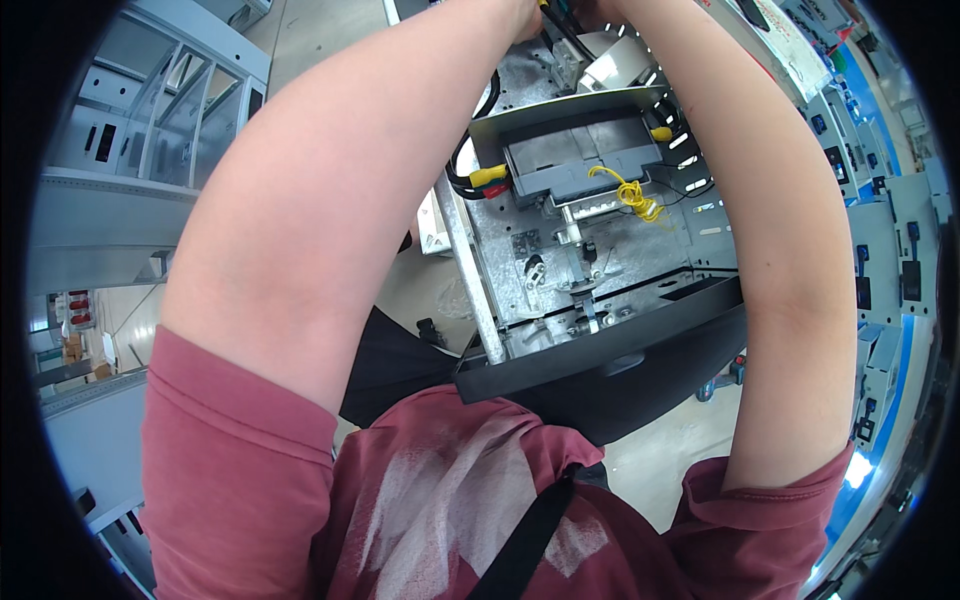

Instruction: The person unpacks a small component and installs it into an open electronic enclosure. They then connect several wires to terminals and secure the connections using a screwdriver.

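Observation:
Both my arms reach far forward, and the hands are cut off by the top edge. Only part of my left hand (528,21) shows, beside thick black cables (571,36) with a yellow band; its grip is hidden. A sliver of my right hand (602,10) appears just right of these cables, fingers unseen. Below them a metal drawer-type switchgear unit (491,247) lies before me. It holds a grey device housing (581,174), a coiled yellow wire (636,196) and a shaft mechanism (574,232). Yellow and red sleeved cable ends (489,177) meet the housing's left side.
The unit's black front panel (600,341) is close to my lap. Grey metal cabinets (150,127) stand at left. More grey panels with black handles (885,255) line the right side. A cordless power tool (721,381) is on the floor at right.

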Demonstrator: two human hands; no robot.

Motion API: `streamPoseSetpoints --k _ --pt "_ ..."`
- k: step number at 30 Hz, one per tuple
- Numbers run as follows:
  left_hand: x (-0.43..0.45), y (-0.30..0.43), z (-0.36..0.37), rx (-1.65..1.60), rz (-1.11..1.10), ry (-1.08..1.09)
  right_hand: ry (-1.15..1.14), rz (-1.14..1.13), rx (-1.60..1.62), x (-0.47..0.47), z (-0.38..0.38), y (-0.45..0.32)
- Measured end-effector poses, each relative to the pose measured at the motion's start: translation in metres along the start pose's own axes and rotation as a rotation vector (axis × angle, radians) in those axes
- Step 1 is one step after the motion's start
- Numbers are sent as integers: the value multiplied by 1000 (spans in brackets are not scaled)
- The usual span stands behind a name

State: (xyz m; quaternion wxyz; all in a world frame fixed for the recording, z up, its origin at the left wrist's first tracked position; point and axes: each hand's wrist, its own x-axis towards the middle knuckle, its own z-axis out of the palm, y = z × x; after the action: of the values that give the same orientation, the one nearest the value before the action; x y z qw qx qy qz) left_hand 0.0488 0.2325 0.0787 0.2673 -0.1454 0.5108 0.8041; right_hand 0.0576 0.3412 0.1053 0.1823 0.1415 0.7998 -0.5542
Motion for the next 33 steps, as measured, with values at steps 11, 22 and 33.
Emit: streamPoseSetpoints --k 11,22,33 --pt "6 1 -16 -64 -18 -120 -1 24 112 -13 14 -9" --pt "1 2 -7 -79 -97 -239 -10 -23 199 -25 6 -3" --pt "-34 -1 14 90 -60 30 33 36 417 -10 -2 4"
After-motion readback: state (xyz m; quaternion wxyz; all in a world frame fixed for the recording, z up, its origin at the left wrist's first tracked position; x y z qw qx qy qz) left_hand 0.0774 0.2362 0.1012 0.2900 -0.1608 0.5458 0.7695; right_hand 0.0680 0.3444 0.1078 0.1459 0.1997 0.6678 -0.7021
